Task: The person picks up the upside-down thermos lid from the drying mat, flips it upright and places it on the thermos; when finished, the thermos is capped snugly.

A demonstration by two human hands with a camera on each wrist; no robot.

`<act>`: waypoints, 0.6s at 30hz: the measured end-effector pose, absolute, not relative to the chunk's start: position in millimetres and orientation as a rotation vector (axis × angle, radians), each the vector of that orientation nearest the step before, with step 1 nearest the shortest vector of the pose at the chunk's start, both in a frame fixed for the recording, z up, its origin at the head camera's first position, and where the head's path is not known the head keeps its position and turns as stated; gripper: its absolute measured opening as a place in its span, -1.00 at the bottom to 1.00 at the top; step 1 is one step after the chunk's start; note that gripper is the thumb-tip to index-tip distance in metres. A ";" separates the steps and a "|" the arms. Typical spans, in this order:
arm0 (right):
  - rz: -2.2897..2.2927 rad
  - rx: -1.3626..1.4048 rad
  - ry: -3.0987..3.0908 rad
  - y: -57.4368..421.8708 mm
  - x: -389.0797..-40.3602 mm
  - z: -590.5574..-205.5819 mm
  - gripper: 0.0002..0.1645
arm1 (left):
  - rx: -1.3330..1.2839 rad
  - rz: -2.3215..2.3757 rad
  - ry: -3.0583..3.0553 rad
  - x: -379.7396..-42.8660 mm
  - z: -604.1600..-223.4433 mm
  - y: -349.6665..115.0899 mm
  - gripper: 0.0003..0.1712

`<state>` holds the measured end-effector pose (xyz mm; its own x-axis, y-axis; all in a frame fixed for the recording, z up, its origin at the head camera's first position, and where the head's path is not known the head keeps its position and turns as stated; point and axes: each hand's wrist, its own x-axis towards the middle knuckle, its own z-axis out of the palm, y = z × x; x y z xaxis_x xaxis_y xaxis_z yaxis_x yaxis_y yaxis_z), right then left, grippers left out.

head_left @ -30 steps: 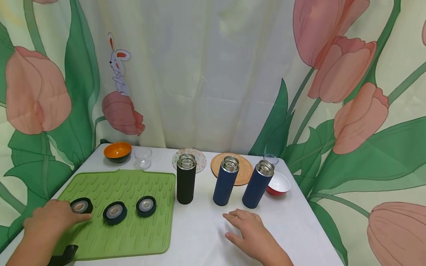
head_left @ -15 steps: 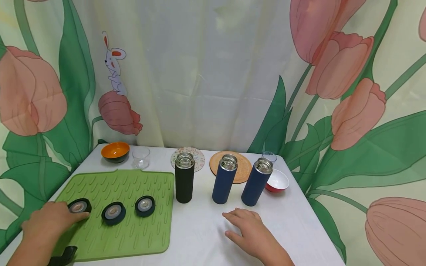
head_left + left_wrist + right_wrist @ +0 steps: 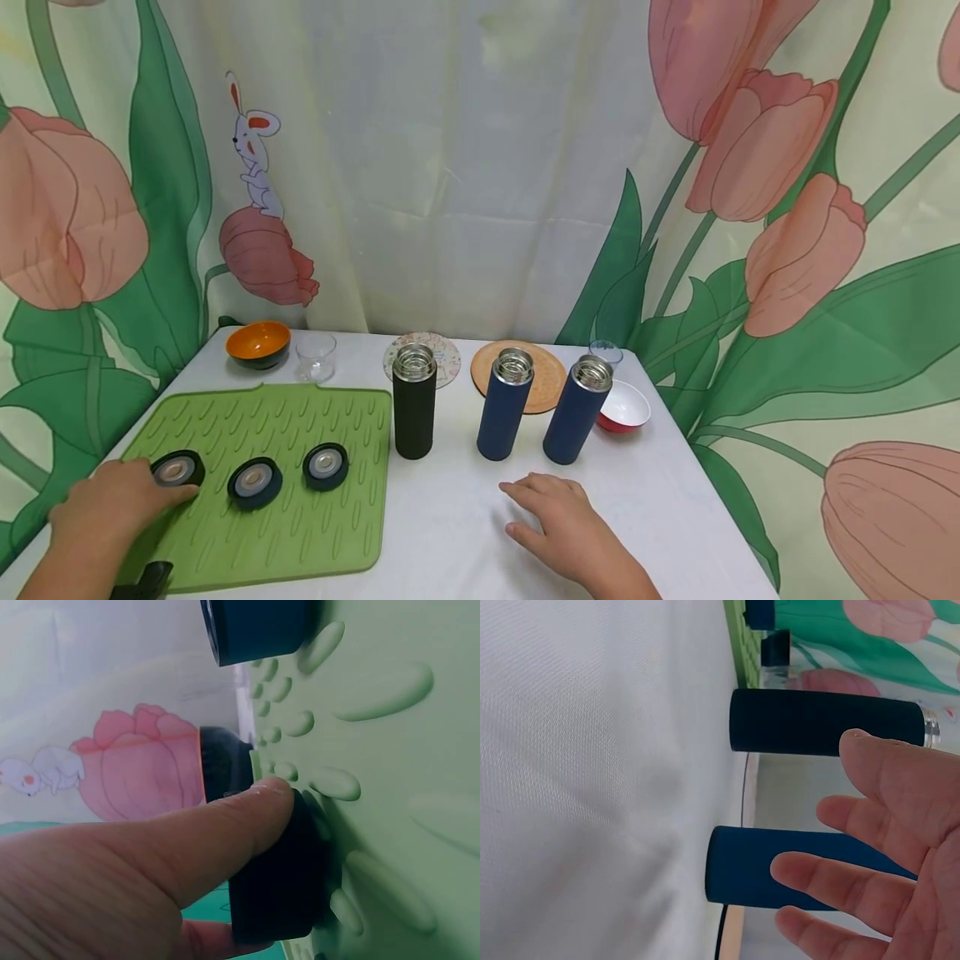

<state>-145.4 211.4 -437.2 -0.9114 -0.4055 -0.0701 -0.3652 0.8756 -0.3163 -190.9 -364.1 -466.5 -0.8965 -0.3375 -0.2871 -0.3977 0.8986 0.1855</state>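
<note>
My left hand [image 3: 105, 508] pinches the leftmost bottle lid [image 3: 178, 469] between thumb and fingers, the lid lying underside up on the green drying mat [image 3: 330, 542]. In the left wrist view this lid [image 3: 277, 892] looks black, the thumb along its side. Two more lids, a middle one [image 3: 255, 483] and a right one [image 3: 326, 467], lie on the mat. My right hand [image 3: 558, 529] hovers over the white tablecloth, fingers spread, holding nothing. Beyond it stand a black bottle [image 3: 414, 412], a blue bottle [image 3: 504, 417] and another blue bottle [image 3: 573, 421], all lidless with steel necks.
An orange bowl [image 3: 258, 343] and a clear glass [image 3: 317, 358] stand behind the mat. Farther right are a patterned round mat [image 3: 447, 358], a round wooden board [image 3: 551, 375], a red-and-white bowl [image 3: 626, 406] and another glass [image 3: 606, 352]. A tulip-printed curtain [image 3: 450, 208] hangs behind the table.
The head view has shifted slightly, moving the scene a little left. Both hands keep nearly the same places, the left still on the leftmost lid.
</note>
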 end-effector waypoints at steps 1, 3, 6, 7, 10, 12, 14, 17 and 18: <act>-0.447 -0.598 2.911 211.5 -145.3 -437.5 -0.40 | -0.561 0.349 2.816 -191.1 -467.3 -364.0 0.41; -0.445 -0.597 2.912 211.7 -145.0 -438.1 -0.40 | -0.565 0.351 2.817 -191.0 -468.5 -363.9 0.42; -0.439 -0.591 2.914 212.2 -144.7 -438.2 -0.40 | -0.562 0.357 2.823 -190.7 -470.2 -363.3 0.41; -0.439 -0.593 2.918 212.4 -144.6 -438.3 -0.40 | -0.559 0.359 2.825 -190.8 -470.3 -363.3 0.40; -0.441 -0.604 2.921 212.4 -144.5 -438.1 -0.41 | -0.540 0.368 2.829 -190.1 -470.4 -363.8 0.39; -0.441 -0.607 2.917 212.4 -144.8 -438.2 -0.41 | -0.532 0.371 2.830 -189.7 -470.4 -364.4 0.39; -0.440 -0.618 2.916 212.8 -145.3 -438.3 -0.41 | -0.530 0.371 2.826 -189.4 -470.7 -364.7 0.38; -0.432 -0.615 2.909 213.7 -146.2 -438.3 -0.40 | -0.540 0.360 2.828 -189.9 -471.7 -364.1 0.37; -0.432 -0.613 2.906 214.1 -146.4 -438.3 -0.40 | -0.546 0.357 2.828 -190.2 -472.1 -363.6 0.36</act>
